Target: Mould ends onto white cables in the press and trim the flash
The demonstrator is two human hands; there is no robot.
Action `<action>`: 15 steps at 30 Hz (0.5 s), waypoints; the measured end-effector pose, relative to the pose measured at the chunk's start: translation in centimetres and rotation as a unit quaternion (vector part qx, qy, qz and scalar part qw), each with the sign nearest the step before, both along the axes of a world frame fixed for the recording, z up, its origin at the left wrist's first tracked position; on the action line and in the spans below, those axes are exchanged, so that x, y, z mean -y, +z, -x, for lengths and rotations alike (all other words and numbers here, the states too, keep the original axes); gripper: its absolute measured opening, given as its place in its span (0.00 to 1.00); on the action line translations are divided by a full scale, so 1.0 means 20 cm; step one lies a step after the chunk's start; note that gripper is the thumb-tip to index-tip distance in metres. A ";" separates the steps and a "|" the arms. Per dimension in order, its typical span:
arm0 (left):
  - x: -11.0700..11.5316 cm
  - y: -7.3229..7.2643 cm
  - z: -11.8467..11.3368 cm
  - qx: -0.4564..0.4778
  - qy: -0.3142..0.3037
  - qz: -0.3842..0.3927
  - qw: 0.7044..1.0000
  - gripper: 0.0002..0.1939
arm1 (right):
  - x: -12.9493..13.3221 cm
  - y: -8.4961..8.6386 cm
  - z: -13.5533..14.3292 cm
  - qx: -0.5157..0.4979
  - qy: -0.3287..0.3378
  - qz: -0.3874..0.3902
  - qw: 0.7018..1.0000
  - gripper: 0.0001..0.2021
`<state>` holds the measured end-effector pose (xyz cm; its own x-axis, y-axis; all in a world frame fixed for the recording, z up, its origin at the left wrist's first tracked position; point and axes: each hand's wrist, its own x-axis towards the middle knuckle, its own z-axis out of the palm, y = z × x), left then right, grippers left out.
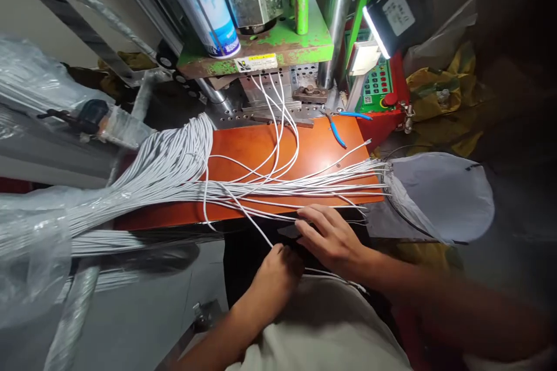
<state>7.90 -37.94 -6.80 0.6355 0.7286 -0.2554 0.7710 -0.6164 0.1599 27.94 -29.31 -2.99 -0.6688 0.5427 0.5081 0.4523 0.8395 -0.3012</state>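
My left hand (278, 269) is closed around a white cable (250, 217) close to my body, below the front edge of the orange board (322, 142). Just to its right, my right hand (333, 237) is spread over the board's front edge, its fingertips near the lowest white cables. A thick bundle of white cables (270, 187) runs across the board, with a coiled heap (183, 151) at its left. Two cable loops (297, 139) rise from the bundle into the metal mould (261, 90) of the machine.
Blue-handled pliers (337, 132) lie at the board's back right. Behind stands a green press plate (300, 46) carrying a spray can (209, 11). A lamp (376, 32) and a button panel (376, 86) are at right, above a white round bag (444, 194). Plastic-wrapped bars (78, 301) stand at left.
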 end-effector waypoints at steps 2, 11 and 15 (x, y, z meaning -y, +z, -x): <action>0.03 0.05 0.05 0.005 0.032 0.043 0.999 0.11 | 0.03 -0.06 0.03 -0.001 -0.072 -0.027 0.997 0.18; -0.11 0.20 0.15 0.232 0.113 -0.195 0.946 0.14 | -0.12 -0.03 0.19 0.066 -0.103 -0.037 0.992 0.08; -0.32 0.21 0.23 0.133 0.097 -0.341 0.925 0.17 | -0.12 -0.01 0.17 0.041 -0.050 -0.016 0.998 0.10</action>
